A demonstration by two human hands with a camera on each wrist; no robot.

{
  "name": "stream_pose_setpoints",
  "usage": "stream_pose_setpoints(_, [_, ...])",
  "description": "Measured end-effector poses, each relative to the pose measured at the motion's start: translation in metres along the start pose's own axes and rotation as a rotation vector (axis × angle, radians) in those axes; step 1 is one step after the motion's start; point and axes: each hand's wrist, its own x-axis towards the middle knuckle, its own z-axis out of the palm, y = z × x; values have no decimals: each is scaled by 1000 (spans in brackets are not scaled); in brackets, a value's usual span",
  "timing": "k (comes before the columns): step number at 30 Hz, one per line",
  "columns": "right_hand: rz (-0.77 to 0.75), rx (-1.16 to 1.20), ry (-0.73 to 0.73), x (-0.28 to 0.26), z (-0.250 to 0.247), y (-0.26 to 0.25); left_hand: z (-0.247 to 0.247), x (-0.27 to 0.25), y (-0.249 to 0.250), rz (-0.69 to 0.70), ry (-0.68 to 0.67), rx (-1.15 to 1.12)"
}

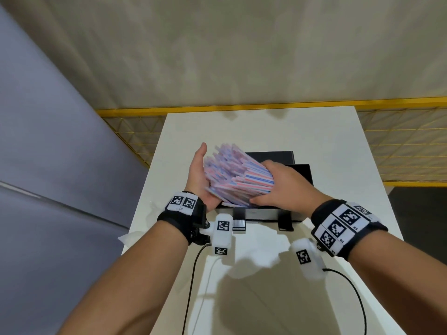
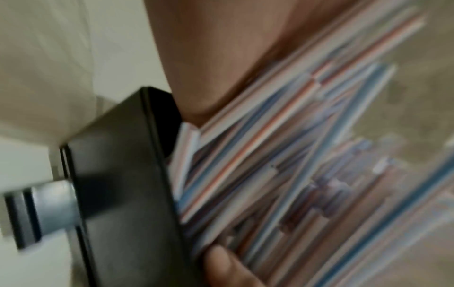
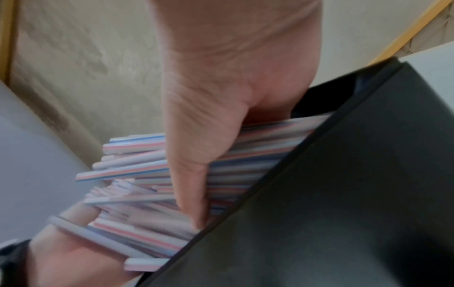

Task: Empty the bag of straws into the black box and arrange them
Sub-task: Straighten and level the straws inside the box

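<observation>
Straws (image 1: 235,176) are held as one slanted bundle over the black box (image 1: 301,175), lower ends dipped inside it | left hand (image 1: 199,180) is laid flat against the bundle's fanned ends, fingers straight | right hand (image 1: 284,183) is clamped round the bundle, just above the box's near rim | box is set on the white table (image 1: 338,151)

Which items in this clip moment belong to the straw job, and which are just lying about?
Job: striped straws, black box, left hand and right hand holding the bundle.

Lying about: white table, crumpled clear plastic, yellow mesh fence.
</observation>
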Motion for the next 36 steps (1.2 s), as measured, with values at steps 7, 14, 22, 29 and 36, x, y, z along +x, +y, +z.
stream_pose_setpoints(7, [48, 83, -96, 0, 11, 16, -21, 6, 7, 289, 243, 324])
stream_pose_setpoints(14, [52, 31, -117, 0, 17, 6, -36, 7, 19, 326, 299, 297])
stream_pose_setpoints(22, [27, 32, -133, 4, 24, 1, -49, 3, 37, 289, 271, 111])
stream_pose_setpoints(29, [69, 94, -121, 2, 25, 1, -23, 6, 14, 348, 261, 613])
stream_pose_setpoints(36, [66, 68, -83, -1, 25, 1, -29, -2, 14, 236, 204, 372])
